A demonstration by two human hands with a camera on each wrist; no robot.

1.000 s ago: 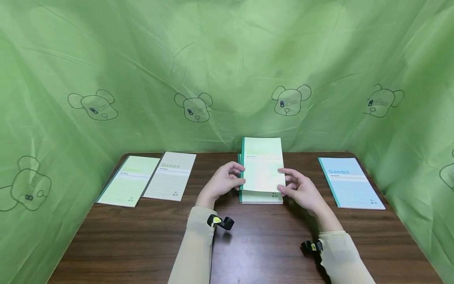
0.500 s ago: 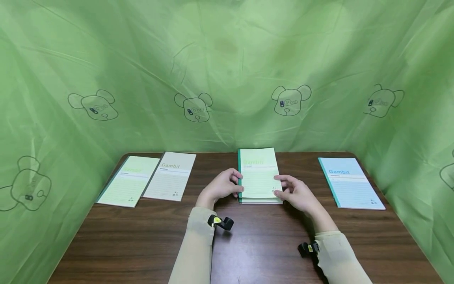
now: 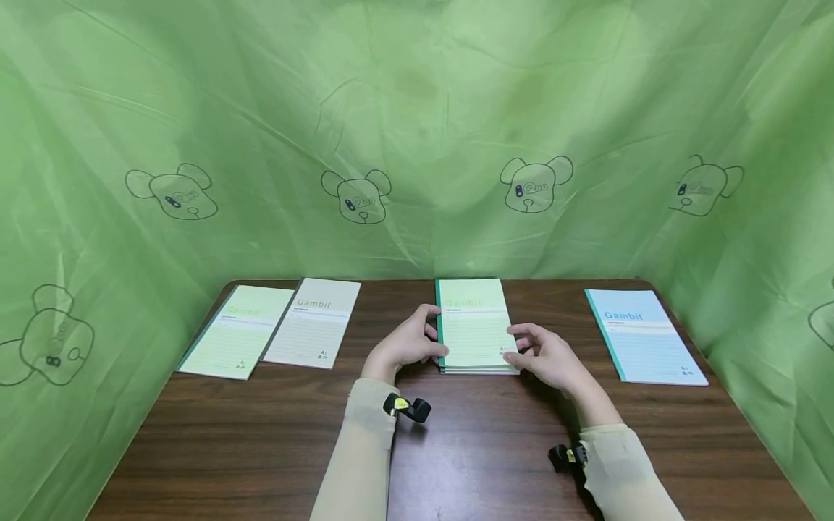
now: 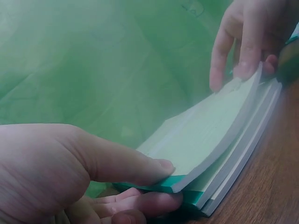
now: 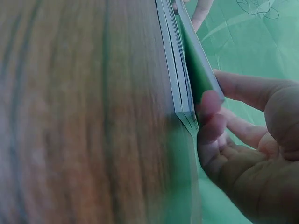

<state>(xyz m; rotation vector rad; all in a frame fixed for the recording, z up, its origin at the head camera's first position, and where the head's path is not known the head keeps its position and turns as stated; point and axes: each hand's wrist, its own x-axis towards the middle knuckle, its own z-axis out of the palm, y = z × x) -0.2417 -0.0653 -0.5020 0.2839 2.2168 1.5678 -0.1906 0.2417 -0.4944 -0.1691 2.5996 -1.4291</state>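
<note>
A pale green notebook (image 3: 472,322) with a darker green spine lies over a small stack of notebooks (image 4: 243,161) at the table's back middle. My left hand (image 3: 409,341) pinches its spine edge, thumb on the cover and fingers underneath. On the opposite edge, my right hand (image 3: 544,354) grips near the lower right corner. Seen from the left wrist, the top notebook (image 4: 205,126) bends upward at the right hand, leaving a wedge-shaped gap over the stack. The right wrist view shows that gap too, with fingers under the raised cover (image 5: 198,60).
To the left, another pale green notebook (image 3: 237,333) and a grey one (image 3: 313,325) lie side by side on the brown wooden table (image 3: 469,449). A blue notebook (image 3: 645,336) lies at the right. Green cloth (image 3: 417,130) hangs behind the table.
The top notebook has come down and toward me, now nearly lined up over the stack. My right hand moved down and slightly left with it; the left hand shifted little.
</note>
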